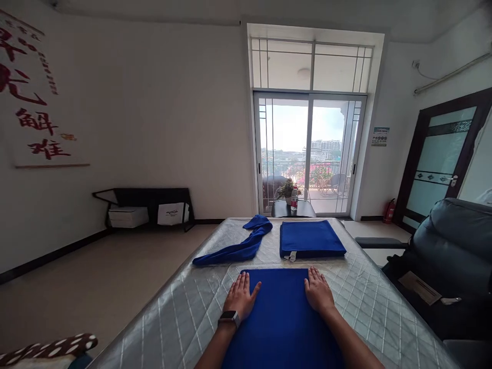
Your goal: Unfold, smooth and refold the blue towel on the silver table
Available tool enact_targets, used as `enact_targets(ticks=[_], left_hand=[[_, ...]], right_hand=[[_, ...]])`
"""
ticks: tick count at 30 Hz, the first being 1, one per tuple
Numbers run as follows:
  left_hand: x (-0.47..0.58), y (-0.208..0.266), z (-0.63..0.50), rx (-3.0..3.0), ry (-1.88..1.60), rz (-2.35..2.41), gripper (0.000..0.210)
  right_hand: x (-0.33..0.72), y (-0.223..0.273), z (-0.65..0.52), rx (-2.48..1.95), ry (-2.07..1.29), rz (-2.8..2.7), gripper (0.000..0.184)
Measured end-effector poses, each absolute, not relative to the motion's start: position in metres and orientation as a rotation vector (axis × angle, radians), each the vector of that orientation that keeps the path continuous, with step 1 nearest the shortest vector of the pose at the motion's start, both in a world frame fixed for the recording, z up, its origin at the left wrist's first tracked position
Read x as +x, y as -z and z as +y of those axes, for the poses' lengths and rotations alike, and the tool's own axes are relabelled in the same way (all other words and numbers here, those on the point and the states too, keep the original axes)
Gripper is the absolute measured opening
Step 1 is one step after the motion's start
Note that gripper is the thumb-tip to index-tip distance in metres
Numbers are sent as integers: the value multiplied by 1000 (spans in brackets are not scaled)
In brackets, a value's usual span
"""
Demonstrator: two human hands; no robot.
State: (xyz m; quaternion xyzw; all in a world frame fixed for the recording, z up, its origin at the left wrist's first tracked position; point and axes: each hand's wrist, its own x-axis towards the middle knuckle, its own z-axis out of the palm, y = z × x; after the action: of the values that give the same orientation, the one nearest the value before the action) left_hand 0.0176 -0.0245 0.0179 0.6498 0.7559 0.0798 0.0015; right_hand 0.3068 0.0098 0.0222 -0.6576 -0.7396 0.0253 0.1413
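Note:
A flat, smooth piece of blue cloth (pixel 282 318) lies in front of me on the quilted silver mattress (pixel 184 307). My left hand (pixel 240 295), with a watch at the wrist, rests flat on the cloth's left edge near its far corner. On the opposite edge, my right hand (pixel 319 291) lies palm down with its fingers stretched out. Beyond the hands sits a folded blue cloth stack (pixel 312 238) with a white tag at its near edge. To its left is a loosely crumpled, twisted blue cloth (pixel 246 243). The near end of the flat cloth runs out of view.
A black armchair (pixel 448 266) holding a brown packet stands right of the mattress. Behind the mattress, a small dark table (pixel 280 209) bears a bottle (pixel 294 199) and a plant. A low black bench (pixel 149 197) with white boxes stands by the wall. Brown dotted fabric (pixel 49 348) shows at lower left.

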Motion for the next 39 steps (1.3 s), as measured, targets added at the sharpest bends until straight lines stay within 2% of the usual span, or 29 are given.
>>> enact_targets(ticks=[5, 8, 11, 15, 18, 25, 33, 39], left_hand=[[21, -27, -16, 1961, -178, 2425, 88], [47, -34, -7, 1988, -317, 2408, 87], [106, -36, 1, 2239, -518, 2089, 84], [194, -28, 11, 2448, -510, 1719, 74], [220, -21, 15, 2439, -505, 1663, 72], [144, -17, 15, 2253, -480, 1936, 82], [33, -22, 4, 2088, -392, 2194, 83], [7, -18, 1, 2073, -369, 2243, 86]], right_hand=[[309, -27, 8, -1893, -108, -2151, 63], [309, -30, 8, -1901, -136, -2158, 64], [310, -29, 7, -1909, -158, -2158, 64], [315, -23, 6, -1853, -75, -2243, 64], [318, -19, 6, -1843, -26, -2296, 66], [310, -26, 10, -1902, -121, -2181, 63], [310, -28, 7, -1897, -112, -2169, 63], [309, -26, 9, -1910, -94, -2163, 63]])
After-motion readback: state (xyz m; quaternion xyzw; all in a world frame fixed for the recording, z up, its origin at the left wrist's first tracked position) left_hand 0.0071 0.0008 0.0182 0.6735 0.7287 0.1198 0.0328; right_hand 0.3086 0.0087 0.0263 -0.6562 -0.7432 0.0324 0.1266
